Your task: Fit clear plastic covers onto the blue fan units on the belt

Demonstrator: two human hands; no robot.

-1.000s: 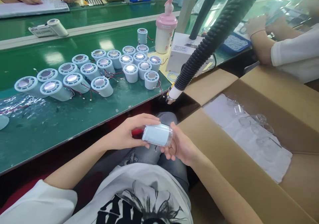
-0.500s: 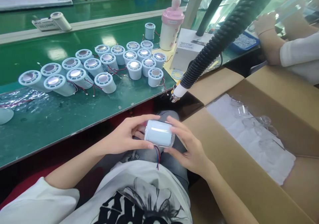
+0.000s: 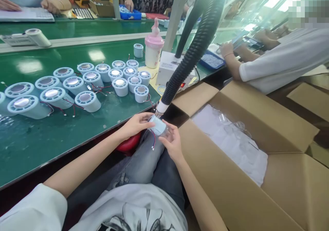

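A pale blue cylinder point(image 3: 158, 126) with a clear cap and a red-and-black wire hanging from it is held over my lap. My left hand point(image 3: 135, 124) grips its left end and my right hand point(image 3: 171, 141) grips its right end, both with fingers closed round it. The cylinder's top sits right under the white nozzle point(image 3: 161, 107) of a black ribbed hose point(image 3: 195, 49).
Several similar blue cylinders point(image 3: 84, 84) stand on the green bench point(image 3: 51, 135). An open cardboard box point(image 3: 257, 176) with white sheet and clear caps is at my right. A pink bottle point(image 3: 153, 49) and white unit point(image 3: 168, 68) stand behind. Other people work at the far side and right.
Both hands have carried the cylinder away from my body and up to the hose nozzle. The camera has tilted up, showing more of the room.
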